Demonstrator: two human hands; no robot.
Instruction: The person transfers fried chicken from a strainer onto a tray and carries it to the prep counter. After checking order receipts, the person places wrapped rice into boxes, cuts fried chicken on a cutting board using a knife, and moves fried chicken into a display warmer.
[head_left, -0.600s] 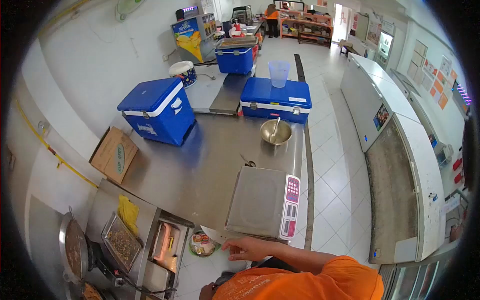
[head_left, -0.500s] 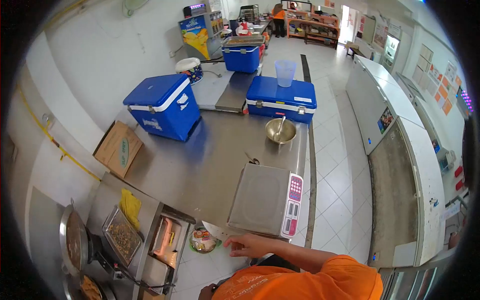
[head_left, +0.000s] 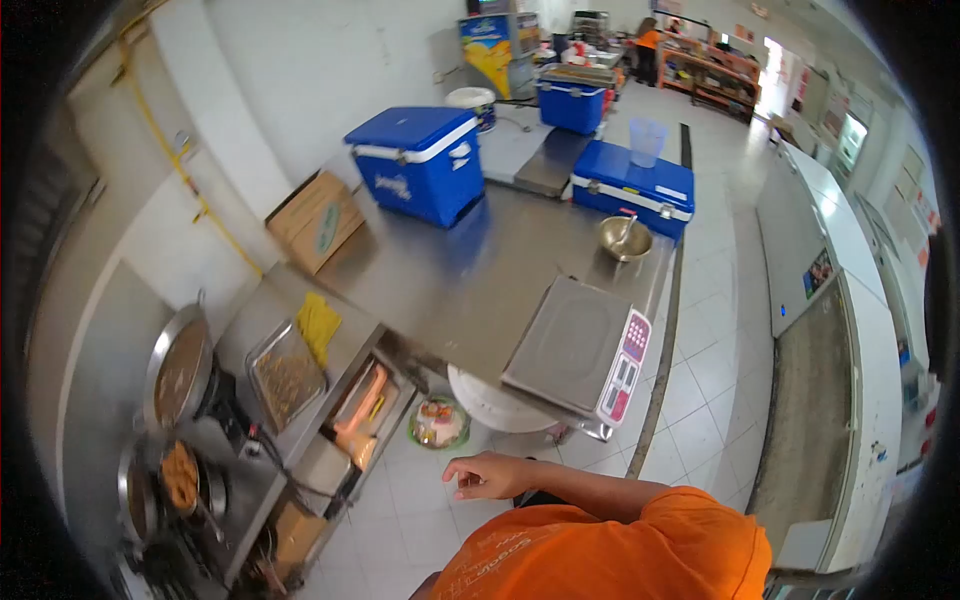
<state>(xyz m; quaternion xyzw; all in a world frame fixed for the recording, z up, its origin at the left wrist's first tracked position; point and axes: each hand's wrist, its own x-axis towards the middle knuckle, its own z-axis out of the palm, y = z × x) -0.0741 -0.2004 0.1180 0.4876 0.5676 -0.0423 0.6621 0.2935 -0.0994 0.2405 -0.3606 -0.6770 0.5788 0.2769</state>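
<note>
My right hand (head_left: 487,476) hangs in mid-air in front of my orange shirt (head_left: 610,555), its fingers loosely bent and partly apart, with nothing seen in them. It is just below the counter's near edge, close to a digital weighing scale (head_left: 570,340) with a grey platform and a red-and-white keypad. Beyond the hand, low down, sits a green-rimmed basin (head_left: 438,422) with packets in it. A round white lid or tray (head_left: 490,400) shows under the counter edge. My left hand is out of view; only a bit of arm shows at the bottom edge.
A metal counter (head_left: 440,290) carries blue coolers (head_left: 415,165), a cardboard box (head_left: 316,222) and a steel bowl (head_left: 625,240). At left are a wok (head_left: 180,370), a tray of food (head_left: 285,372) and a pan of fried pieces (head_left: 180,478). Chest freezers (head_left: 850,300) line the right.
My view has turned left, so the counter and scale shift right and the cooking pans come further into sight. My right hand has drawn back from the scale, its fingers more curled.
</note>
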